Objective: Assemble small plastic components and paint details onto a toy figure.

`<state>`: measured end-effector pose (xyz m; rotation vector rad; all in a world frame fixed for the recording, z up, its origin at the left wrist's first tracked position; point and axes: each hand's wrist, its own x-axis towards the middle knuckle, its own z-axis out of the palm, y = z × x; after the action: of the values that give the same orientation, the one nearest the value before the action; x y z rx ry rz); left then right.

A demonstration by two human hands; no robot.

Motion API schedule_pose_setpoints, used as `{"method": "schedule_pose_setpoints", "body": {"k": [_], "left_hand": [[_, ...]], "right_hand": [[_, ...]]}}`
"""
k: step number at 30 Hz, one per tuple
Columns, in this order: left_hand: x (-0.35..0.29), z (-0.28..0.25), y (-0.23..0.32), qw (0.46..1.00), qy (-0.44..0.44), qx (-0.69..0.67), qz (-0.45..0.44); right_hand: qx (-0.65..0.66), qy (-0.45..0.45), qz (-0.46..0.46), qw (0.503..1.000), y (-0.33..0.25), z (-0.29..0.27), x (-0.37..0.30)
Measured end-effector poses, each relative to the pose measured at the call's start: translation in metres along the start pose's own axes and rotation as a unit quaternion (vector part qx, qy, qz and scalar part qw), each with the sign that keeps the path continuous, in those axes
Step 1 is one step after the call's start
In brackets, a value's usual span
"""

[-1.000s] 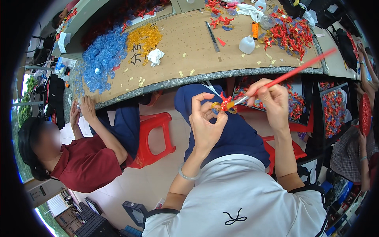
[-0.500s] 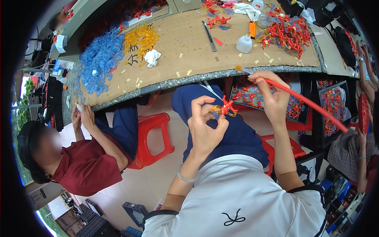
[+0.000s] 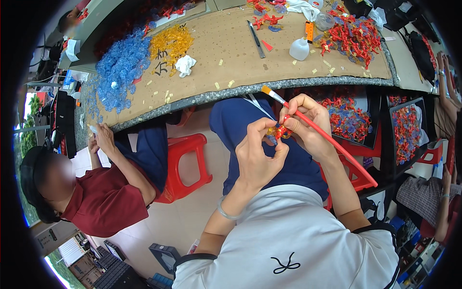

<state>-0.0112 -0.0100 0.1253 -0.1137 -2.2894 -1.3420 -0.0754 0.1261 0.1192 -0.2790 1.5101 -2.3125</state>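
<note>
Over the person's lap, below the near edge of the workbench, the left hand (image 3: 257,156) is curled with thumb and fingertips pinched on one small red and yellow plastic piece (image 3: 279,131). Its forearm rises from the lower middle of the view, wrist bent back, a pale bracelet (image 3: 226,211) around it. The right hand (image 3: 308,123) is closed around one red-handled paintbrush (image 3: 321,134), gripped near the brush end, and its fingertips also touch the small piece. The handle slants down and away to the right past the forearm, while the pale bristle tip (image 3: 266,90) points up and left toward the table edge. Both hands meet around the piece, knuckles nearly touching, above the dark blue trousers.

Just beyond the hands lies the cardboard-covered table (image 3: 226,53). Straight ahead of the right hand stand one small white bottle (image 3: 299,48) and one orange tube (image 3: 309,31); a dark slim tool (image 3: 255,38) lies beside them. To the right of these is a heap of red plastic pieces (image 3: 356,36). Farther left are a yellow heap (image 3: 171,43), a crumpled white cloth (image 3: 185,65) and a large blue heap (image 3: 120,70).

Right of the hands, two dark trays (image 3: 382,123) hold more red and blue pieces. Left of the hands stands one red plastic stool (image 3: 185,164), and beyond it sits another person in a dark red shirt (image 3: 103,202), both hands raised at the table edge.
</note>
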Motion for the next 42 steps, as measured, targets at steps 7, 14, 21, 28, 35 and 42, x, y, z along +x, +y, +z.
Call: {"method": "schedule_pose_setpoints", "body": {"k": [7,14,21,28,35,42], "left_hand": [[0.002,-0.001,-0.001,0.999,-0.017,-0.035,-0.038],[0.008,-0.018,-0.018,0.798,-0.16,-0.49,-0.313],[0.012,-0.024,-0.012,0.804,-0.163,-0.482,-0.308],[0.019,-0.014,-0.011,0.789,-0.156,-0.506,-0.311],[0.003,-0.03,-0.031,0.757,-0.139,-0.555,-0.315],[-0.016,-0.048,-0.031,0.728,-0.229,-0.564,-0.317]], "right_hand": [[0.036,-0.008,-0.077,0.996,0.002,0.007,0.0],[-0.005,-0.062,-0.141,0.988,0.005,0.002,0.007],[0.014,-0.055,-0.145,0.988,0.015,0.006,0.005],[0.036,-0.05,-0.135,0.989,0.012,0.001,0.008],[-0.038,-0.06,-0.083,0.994,0.022,0.014,0.016],[-0.061,-0.098,-0.038,0.993,0.003,0.028,0.002]]}}
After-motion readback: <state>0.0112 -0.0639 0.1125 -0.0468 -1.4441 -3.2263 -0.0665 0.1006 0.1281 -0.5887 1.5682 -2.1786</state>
